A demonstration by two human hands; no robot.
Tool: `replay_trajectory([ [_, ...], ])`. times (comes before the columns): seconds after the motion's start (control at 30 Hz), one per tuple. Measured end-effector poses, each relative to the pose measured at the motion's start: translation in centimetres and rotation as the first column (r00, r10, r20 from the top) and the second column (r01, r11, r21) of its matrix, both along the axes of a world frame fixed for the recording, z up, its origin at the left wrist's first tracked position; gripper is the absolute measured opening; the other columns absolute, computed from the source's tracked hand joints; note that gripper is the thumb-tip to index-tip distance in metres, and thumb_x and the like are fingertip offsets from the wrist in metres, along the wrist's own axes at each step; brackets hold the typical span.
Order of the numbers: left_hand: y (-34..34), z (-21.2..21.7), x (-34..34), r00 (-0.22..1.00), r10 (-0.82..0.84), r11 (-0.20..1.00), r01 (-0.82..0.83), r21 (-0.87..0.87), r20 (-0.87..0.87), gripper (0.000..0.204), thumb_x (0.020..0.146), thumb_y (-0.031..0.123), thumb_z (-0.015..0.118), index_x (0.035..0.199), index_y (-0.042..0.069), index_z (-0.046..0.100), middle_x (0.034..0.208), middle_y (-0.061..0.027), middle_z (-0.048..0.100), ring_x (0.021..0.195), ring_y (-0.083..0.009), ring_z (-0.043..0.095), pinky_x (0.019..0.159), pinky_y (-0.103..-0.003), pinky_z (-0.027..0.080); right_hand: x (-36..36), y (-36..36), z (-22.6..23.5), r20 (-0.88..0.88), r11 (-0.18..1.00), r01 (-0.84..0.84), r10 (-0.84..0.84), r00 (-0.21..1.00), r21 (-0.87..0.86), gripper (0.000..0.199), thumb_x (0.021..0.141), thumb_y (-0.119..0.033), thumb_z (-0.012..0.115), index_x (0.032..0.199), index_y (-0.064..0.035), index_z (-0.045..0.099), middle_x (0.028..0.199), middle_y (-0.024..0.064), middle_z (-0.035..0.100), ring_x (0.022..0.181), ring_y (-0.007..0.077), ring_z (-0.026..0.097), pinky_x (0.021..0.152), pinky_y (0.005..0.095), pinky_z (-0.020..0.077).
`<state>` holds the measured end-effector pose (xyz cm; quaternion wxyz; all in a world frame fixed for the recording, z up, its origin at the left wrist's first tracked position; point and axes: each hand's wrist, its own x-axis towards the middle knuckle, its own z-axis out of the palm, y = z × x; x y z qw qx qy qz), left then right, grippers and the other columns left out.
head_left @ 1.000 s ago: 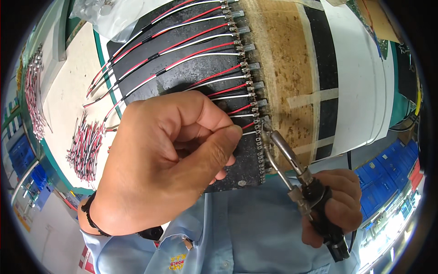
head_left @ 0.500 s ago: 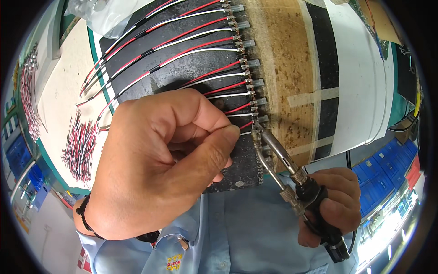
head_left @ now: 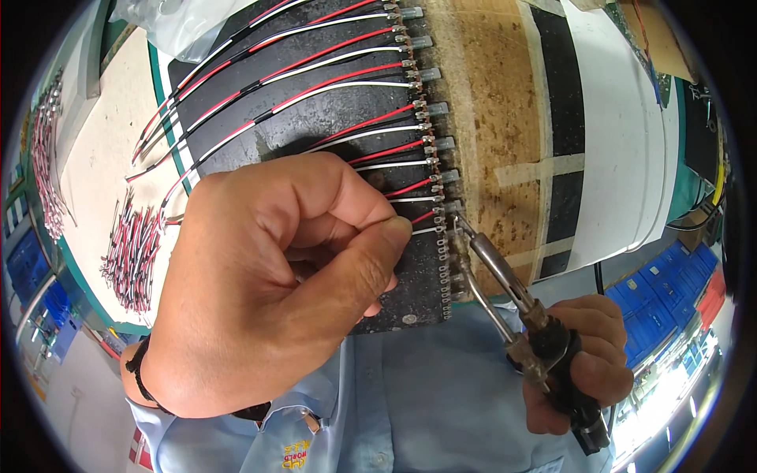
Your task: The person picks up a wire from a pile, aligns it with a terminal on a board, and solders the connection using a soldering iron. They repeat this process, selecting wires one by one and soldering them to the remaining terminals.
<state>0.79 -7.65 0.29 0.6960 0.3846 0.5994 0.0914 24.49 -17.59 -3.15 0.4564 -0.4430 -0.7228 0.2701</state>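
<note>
My left hand (head_left: 268, 276) is closed in a pinch over a black board (head_left: 315, 110), thumb against forefinger. Between the fingertips runs a red and white wire pair (head_left: 424, 217), its ends at a small metal terminal on the board's right edge. My right hand (head_left: 595, 366) grips the black handle of a soldering iron (head_left: 500, 264) with a thin bent metal feed tube (head_left: 482, 298) alongside its barrel. The iron's tip is just right of the row of terminals (head_left: 430, 130), apart from the pinched wires. Above my left hand, several red and white wires (head_left: 339, 55) reach that row.
Bundles of loose wires (head_left: 130, 256) lie on the pale surface at left, with another bundle (head_left: 49, 162) farther left. A clear plastic bag (head_left: 177, 27) sits at the top left. Brown board with tape (head_left: 505, 134) lies right of the terminals; blue bins (head_left: 662, 292) stand beyond.
The soldering iron and my right hand have moved slightly right and down, so the tip has come away from the terminal. My left hand keeps its pinch, nearly still.
</note>
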Motion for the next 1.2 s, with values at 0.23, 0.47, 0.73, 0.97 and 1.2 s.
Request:
replay_trajectory([
  [0.23,0.15,0.36,0.10,1.000,0.007,0.999,-0.008,-0.037,-0.020,0.009,0.090,0.005,0.066,0.089,-0.004,0.062,0.072,-0.0066,0.066,0.059,-0.0075,0.061,0.054,-0.019,0.050,-0.33,-0.35,-0.41,0.023,0.999,0.028,-0.029,0.999,0.039,0.046,0.090,-0.050,0.059,0.107,-0.0081,0.050,0.065,0.0028,0.063,0.059,0.0224,0.065,0.053,0.0319,0.0505],
  [0.47,-0.01,0.20,0.01,1.000,0.000,1.000,0.000,-0.020,-0.013,0.010,0.090,0.006,0.065,0.089,-0.003,0.062,0.072,-0.0062,0.066,0.059,-0.0074,0.061,0.054,-0.019,0.049,-0.61,-0.03,-0.43,0.031,0.999,0.039,-0.040,0.999,0.033,0.044,0.090,-0.049,0.062,0.105,-0.0086,0.054,0.063,0.0016,0.063,0.057,0.0211,0.066,0.053,0.0294,0.0514],
  [0.73,-0.36,-0.09,0.03,1.000,0.006,0.999,-0.005,0.042,-0.009,0.010,0.090,0.006,0.066,0.088,-0.003,0.062,0.071,-0.0058,0.065,0.058,-0.0067,0.060,0.054,-0.018,0.048,-0.56,0.20,-0.63,0.030,0.998,0.020,-0.022,0.999,0.063,0.046,0.089,-0.049,0.062,0.104,-0.0070,0.053,0.061,0.0020,0.062,0.055,0.0211,0.066,0.051,0.0290,0.0513],
  [0.97,-0.34,0.17,0.32,0.999,0.019,1.000,-0.018,0.022,-0.048,0.011,0.090,0.007,0.066,0.088,-0.002,0.062,0.071,-0.0056,0.065,0.058,-0.0066,0.060,0.054,-0.018,0.048,-0.48,0.34,-0.81,-0.001,0.994,0.050,-0.050,0.999,0.095,0.044,0.090,-0.048,0.061,0.103,-0.0064,0.053,0.060,0.0027,0.061,0.053,0.0205,0.065,0.048,0.0300,0.0520],
  [1.2,-0.35,0.27,0.32,0.997,-0.002,1.000,0.004,0.030,-0.073,0.011,0.090,0.007,0.067,0.089,-0.003,0.062,0.071,-0.0056,0.065,0.059,-0.0067,0.060,0.054,-0.018,0.048,-0.59,0.04,-0.51,0.032,0.998,0.037,-0.039,0.999,0.046,0.044,0.091,-0.048,0.060,0.106,-0.0075,0.052,0.063,0.0033,0.063,0.057,0.0215,0.067,0.051,0.0309,0.0533],
])
